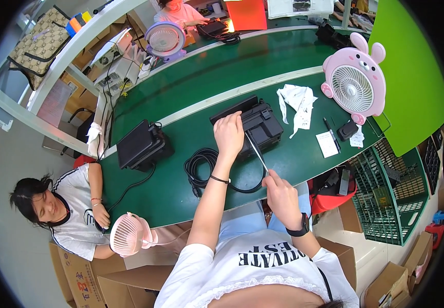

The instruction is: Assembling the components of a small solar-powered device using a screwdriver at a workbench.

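Observation:
A black box-shaped device [260,126] lies on the green table [181,138] in front of me. My left hand [228,134] rests on its near left side and holds it. My right hand [278,187] grips a thin silver rod-like tool [257,152] whose tip reaches the device's front edge. A coiled black cable [200,167] lies just left of the device, trailing toward the table's near edge.
A second black device [141,146] sits left. A crumpled white cloth [298,105], a pink rabbit-shaped fan [354,84], a pen and paper slips lie right. A seated person [73,210] holds a pink fan at lower left. A green wire basket [386,200] stands right.

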Demonstrator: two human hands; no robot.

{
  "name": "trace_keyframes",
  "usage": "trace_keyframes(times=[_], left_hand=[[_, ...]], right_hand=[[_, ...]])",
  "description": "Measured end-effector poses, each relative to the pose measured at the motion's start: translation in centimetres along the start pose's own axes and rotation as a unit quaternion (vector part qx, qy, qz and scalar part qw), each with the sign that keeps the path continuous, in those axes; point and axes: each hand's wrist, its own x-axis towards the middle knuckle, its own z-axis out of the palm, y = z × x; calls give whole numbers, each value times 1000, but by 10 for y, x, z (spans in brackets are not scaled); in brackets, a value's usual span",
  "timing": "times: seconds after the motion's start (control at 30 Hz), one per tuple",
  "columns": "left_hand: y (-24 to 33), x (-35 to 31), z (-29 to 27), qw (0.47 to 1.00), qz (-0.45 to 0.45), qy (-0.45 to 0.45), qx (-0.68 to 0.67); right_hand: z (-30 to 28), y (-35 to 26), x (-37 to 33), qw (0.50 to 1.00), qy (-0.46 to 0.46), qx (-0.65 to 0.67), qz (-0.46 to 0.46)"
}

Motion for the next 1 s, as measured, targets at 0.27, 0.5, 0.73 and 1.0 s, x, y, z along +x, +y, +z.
trace_keyframes(times=[0.27,0.5,0.73,1.0], left_hand=[[1,0,-2,1000,10,2,-16],[3,1,-1,1000,-8,-3,-3],[0,-3,-10,999,11,9,-41],[29,-87,-38,972,217,89,19]], right_hand=[[13,24,0,860,-144,466,148],[6,25,3,672,-116,691,239],[-30,40,-7,640,-73,735,212],[-14,57,4,766,193,534,301]])
